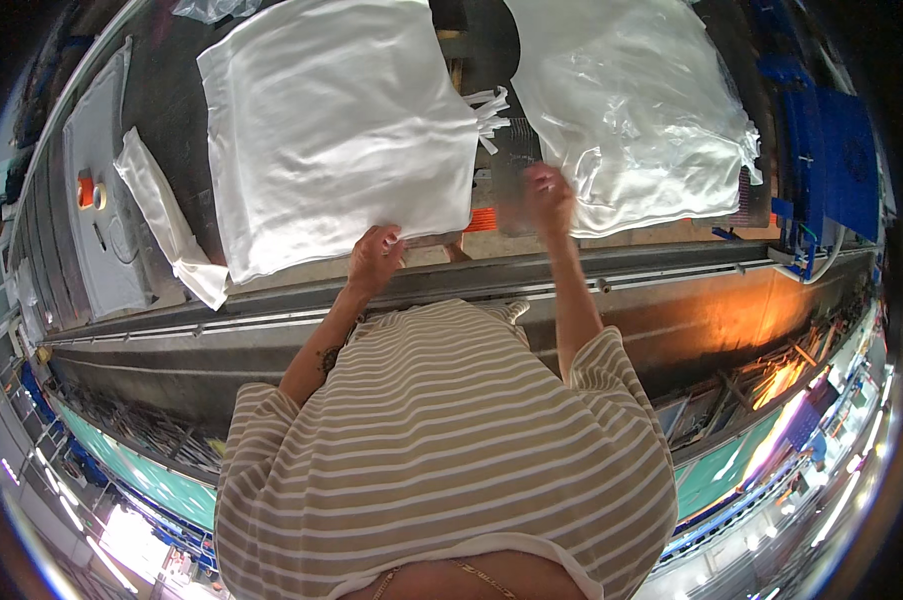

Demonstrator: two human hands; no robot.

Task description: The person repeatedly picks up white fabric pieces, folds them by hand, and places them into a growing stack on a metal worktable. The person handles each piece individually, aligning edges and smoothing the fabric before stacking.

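Observation:
A large piece of glossy white fabric [339,135] lies spread before me, with a bunch of narrow white strips [489,116] at its right side. My left hand [376,259] is at the fabric's near edge, fingers bent; whether it pinches the edge is unclear. To the right lies a second white fabric piece [646,202], partly under clear plastic film [631,105]. At its left edge is my right hand [550,199], curled and blurred by motion. I cannot make out anything inside it.
A narrow folded white cloth [170,217] lies at left. Beyond it, tape rolls [92,193] and a pen-like object [99,236] rest on a pale sheet [110,277]. A metal rail [451,309] runs along the near side. Blue equipment [830,165] stands at right.

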